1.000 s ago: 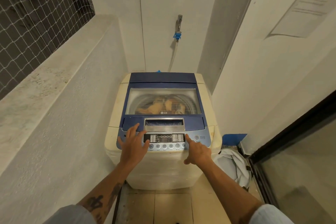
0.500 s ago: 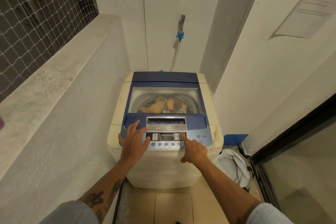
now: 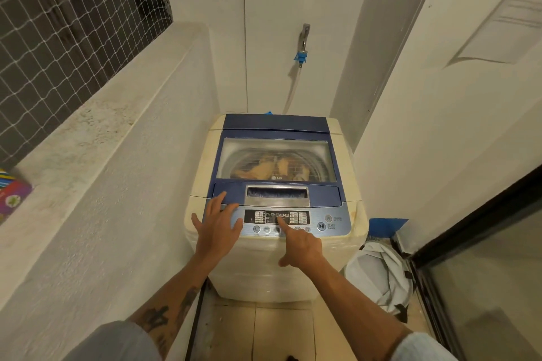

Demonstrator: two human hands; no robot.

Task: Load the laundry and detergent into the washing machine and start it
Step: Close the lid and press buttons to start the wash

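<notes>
Where marked "LG", lid [image 3: 275,161] over laundry [image 3: 269,170].

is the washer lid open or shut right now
Shut. The lid lies flat on the washer, and the laundry shows only through its window.

We see a cream plastic washing machine [image 3: 264,272] with a glossy blue plastic lid [image 3: 275,123], a rough matt plastered ledge wall [image 3: 111,214], and a crumpled white cloth bag [image 3: 378,275].

Left hand [image 3: 216,228] flat, fingers spread; right hand [image 3: 302,246] points its index finger forward.
</notes>
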